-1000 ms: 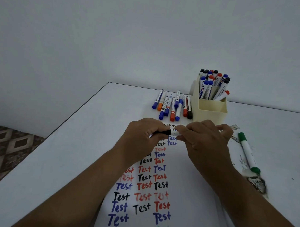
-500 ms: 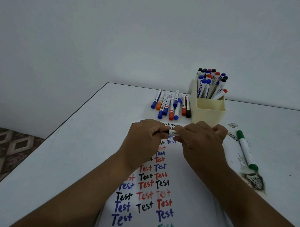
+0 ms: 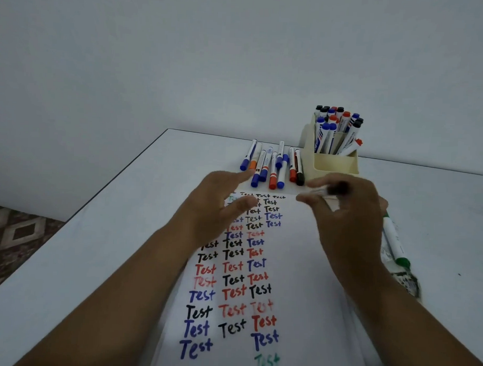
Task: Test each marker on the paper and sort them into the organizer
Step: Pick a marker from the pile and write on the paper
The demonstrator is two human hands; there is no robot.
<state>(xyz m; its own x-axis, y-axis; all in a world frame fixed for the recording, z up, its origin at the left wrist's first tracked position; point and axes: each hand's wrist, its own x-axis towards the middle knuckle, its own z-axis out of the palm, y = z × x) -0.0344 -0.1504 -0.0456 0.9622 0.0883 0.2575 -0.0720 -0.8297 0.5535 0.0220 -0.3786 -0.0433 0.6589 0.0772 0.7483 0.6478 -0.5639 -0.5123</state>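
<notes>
Right hand (image 3: 351,222) pinches a black-capped marker (image 3: 323,190) between thumb and fingertips, barrel white, cap end dark; motion-blurred, so cap seating can't be told. Left hand (image 3: 220,206) is off the marker, fingers straight and spread, hovering over the top of the paper (image 3: 300,267).

Paper lies flat under both hands, smooth white sheet, rows of "Test" in black, red, blue and one green near the bottom.

Just beyond the left fingertips: loose markers (image 3: 273,166) in a row on the table, slim white cylinders with blue, orange, red and black caps. Just beyond the right hand: cream plastic organizer (image 3: 335,164), boxy, markers standing upright and packed in the back compartment, one leaning at its right side.

Right of the right hand: green marker (image 3: 394,243) lying flat, beside a dark stained patch.

White table (image 3: 109,246) is smooth; its left edge runs diagonally, well left of the left hand, with patterned floor (image 3: 11,237) past it. Plain wall behind.
</notes>
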